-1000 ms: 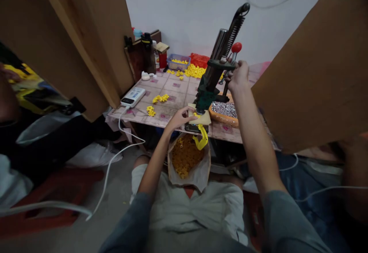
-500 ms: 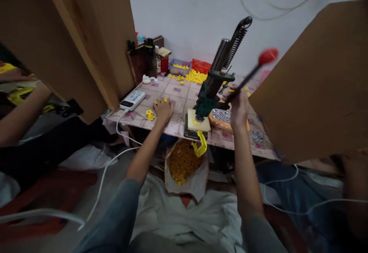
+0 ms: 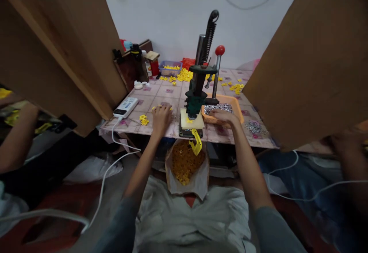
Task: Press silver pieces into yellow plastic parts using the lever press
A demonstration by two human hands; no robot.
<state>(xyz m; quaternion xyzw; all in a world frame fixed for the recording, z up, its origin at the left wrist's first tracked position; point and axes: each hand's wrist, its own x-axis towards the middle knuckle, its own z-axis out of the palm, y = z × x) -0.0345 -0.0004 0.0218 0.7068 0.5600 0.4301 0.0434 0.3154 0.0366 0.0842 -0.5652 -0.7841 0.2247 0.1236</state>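
Observation:
My left hand [image 3: 161, 118] rests on the table with fingers spread over small yellow plastic pieces [image 3: 154, 108], which peek out around its fingertips. Another small cluster of yellow pieces [image 3: 144, 120] lies just left of it. My right hand [image 3: 224, 115] reaches into an orange basket [image 3: 237, 109], fingers stretched over small shiny metal parts [image 3: 220, 108]. Between the hands stands a dark green hand press [image 3: 196, 101], its red-knobbed lever [image 3: 220, 50] upright and untouched. Beneath the press head a tiny yellow piece sits on a pale block [image 3: 198, 123]. A yellow hook-shaped part [image 3: 197, 142] hangs at its front.
An open sack [image 3: 188, 163] of yellow pieces is below the table edge. Behind are a yellow heap [image 3: 184, 75] and a blue tub [image 3: 170, 69]. A white power bank [image 3: 125, 107] with a cable lies left. Cardboard panels [image 3: 304, 65] flank both sides; people sit beyond them.
My right hand has let go of the press lever and moved down into the orange basket. The lever has swung to upright. My left hand stays over the yellow pieces; the view has shifted.

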